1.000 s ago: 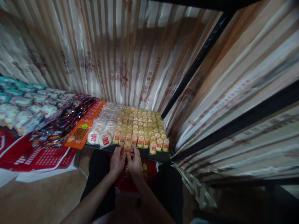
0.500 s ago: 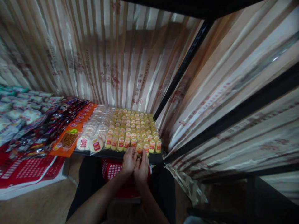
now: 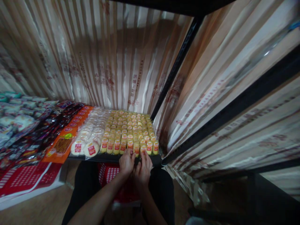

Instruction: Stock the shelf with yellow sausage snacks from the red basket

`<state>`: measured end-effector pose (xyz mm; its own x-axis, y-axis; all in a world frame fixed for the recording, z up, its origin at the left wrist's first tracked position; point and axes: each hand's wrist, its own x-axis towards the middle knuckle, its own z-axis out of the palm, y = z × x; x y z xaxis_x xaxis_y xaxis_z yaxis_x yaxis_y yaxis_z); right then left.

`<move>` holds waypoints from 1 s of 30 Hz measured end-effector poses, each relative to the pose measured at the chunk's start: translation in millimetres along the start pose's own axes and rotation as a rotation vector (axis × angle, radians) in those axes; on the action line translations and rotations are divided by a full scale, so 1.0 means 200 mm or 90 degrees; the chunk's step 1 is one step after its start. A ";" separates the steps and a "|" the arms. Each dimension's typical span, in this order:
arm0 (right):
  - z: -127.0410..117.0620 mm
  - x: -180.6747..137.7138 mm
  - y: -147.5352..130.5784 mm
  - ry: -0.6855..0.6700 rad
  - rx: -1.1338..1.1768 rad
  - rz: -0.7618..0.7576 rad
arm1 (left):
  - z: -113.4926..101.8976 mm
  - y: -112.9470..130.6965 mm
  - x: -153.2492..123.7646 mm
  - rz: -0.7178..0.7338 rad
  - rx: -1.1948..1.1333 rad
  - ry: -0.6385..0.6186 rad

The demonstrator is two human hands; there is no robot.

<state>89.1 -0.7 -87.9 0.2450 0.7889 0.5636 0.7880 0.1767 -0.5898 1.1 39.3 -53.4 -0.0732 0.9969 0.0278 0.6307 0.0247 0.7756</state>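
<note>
Rows of small yellow cakes (image 3: 127,128) in clear wrappers with red-and-white labels stand on a dark shelf (image 3: 106,157). At the front row, my left hand (image 3: 126,162) has its fingers bent and closed against a wrapped cake (image 3: 130,145). Just to its right, my right hand (image 3: 144,167) closes its fingertips on the lower part of another wrapped cake (image 3: 142,148). One more cake (image 3: 136,148) stands between the two hands. My fingers hide the lower ends of these packets.
Left of the cakes lie round white packaged cakes (image 3: 91,149), an orange snack bag (image 3: 59,147), dark packets (image 3: 30,140) and white packets (image 3: 23,120). Red baskets (image 3: 30,178) sit below, one (image 3: 109,173) between my knees. Black posts (image 3: 175,68) and pleated sheeting (image 3: 105,56) enclose the shelf.
My hands have moved slightly apart along the front row; a cake between them now shows more clearly. The view has shifted a little, moving the shelf goods leftward.
</note>
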 end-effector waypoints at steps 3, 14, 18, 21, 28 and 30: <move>-0.01 0.00 0.06 0.009 -0.029 0.030 | 0.01 -0.01 0.01 -0.004 0.020 0.019; 0.04 -0.01 0.12 -0.038 0.010 0.044 | 0.07 -0.08 0.03 0.108 -0.108 0.060; 0.04 -0.02 0.14 -0.039 0.018 0.036 | 0.08 -0.08 0.03 0.140 -0.105 0.065; 0.03 -0.03 0.15 -0.030 0.030 0.017 | 0.09 -0.10 0.03 0.175 -0.108 0.073; -0.04 -0.05 0.09 0.012 0.055 0.007 | 0.06 -0.11 0.00 0.213 -0.088 0.086; -0.05 -0.09 0.08 0.023 0.074 0.020 | 0.04 -0.12 -0.04 0.206 -0.071 0.090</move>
<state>103.1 -18.6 -102.1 0.2905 0.7739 0.5627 0.7093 0.2205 -0.6695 -8.0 30.5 -76.9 0.0058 0.9318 0.3630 0.5518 -0.3058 0.7759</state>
